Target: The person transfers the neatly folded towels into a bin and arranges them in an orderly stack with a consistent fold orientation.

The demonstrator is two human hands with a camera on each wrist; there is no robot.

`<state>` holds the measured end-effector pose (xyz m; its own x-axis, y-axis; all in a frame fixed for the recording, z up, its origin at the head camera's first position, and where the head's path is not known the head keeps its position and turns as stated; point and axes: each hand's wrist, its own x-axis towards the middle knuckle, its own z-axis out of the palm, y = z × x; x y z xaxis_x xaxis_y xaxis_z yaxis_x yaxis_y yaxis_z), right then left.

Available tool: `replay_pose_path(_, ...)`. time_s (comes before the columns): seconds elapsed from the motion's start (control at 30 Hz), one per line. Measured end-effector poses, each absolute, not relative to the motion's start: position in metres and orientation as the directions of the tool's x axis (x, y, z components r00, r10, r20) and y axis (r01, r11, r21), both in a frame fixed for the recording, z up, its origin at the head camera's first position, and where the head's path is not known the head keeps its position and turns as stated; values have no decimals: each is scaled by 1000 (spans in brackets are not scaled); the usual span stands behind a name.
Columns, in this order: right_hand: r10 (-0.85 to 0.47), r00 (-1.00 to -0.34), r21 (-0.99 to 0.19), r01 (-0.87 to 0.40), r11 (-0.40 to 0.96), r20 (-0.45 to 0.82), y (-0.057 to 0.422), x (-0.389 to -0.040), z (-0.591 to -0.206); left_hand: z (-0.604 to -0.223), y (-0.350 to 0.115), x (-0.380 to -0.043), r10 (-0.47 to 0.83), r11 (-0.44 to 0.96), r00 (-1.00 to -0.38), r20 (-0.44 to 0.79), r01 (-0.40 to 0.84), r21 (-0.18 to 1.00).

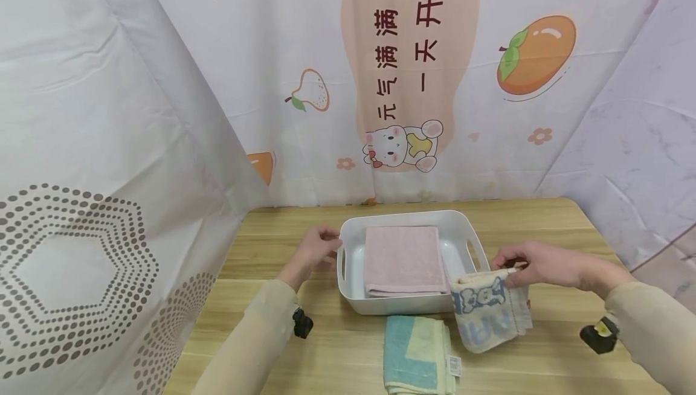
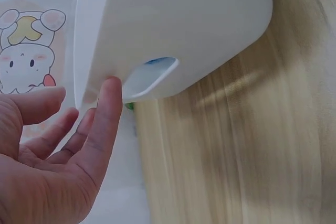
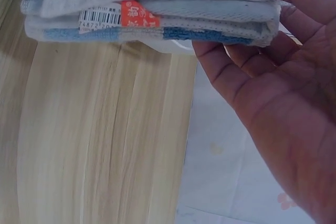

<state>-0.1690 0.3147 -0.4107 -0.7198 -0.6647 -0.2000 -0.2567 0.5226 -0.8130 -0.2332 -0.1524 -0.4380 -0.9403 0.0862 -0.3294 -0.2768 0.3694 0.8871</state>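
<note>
My right hand [image 1: 549, 267] grips a folded cream and blue towel [image 1: 486, 313] at its right end, just outside the front right corner of a white plastic basket [image 1: 353, 304]. Seen from the right wrist, the folded towel [image 3: 152, 11] lies between thumb and fingers, with a barcode label [image 3: 102, 18] on its layered edge. A folded pink towel [image 1: 405, 259] lies inside the basket. At the basket's left side, my left hand [image 1: 315, 253] has its fingers extended, one fingertip right at the wall by the handle hole in the left wrist view [image 2: 79, 150].
A folded teal and yellow towel [image 1: 415, 353] lies on the wooden table [image 1: 261, 250] in front of the basket, a white tag [image 1: 454, 366] at its side. Printed curtains [image 1: 304, 32] hang behind the table and along its left side.
</note>
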Motion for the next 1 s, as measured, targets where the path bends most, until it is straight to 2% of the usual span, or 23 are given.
replay_pose_path(0.27, -662, -717, -833, -217, 509, -217, 314, -170, -407, -431, -148, -233, 60, 339, -956, -287, -251, 906)
replay_pose_path(0.6, -651, -726, -858, -172, 484, -221, 312, -173, -400, -422, -140, -235, 38, 327, -985, -171, -149, 933)
replay_pose_path(1.0, -641, -729, -885, -108, 452, -239, 304, -174, -389, -418, -120, -227, 229, 224, -967, -109, -57, 973)
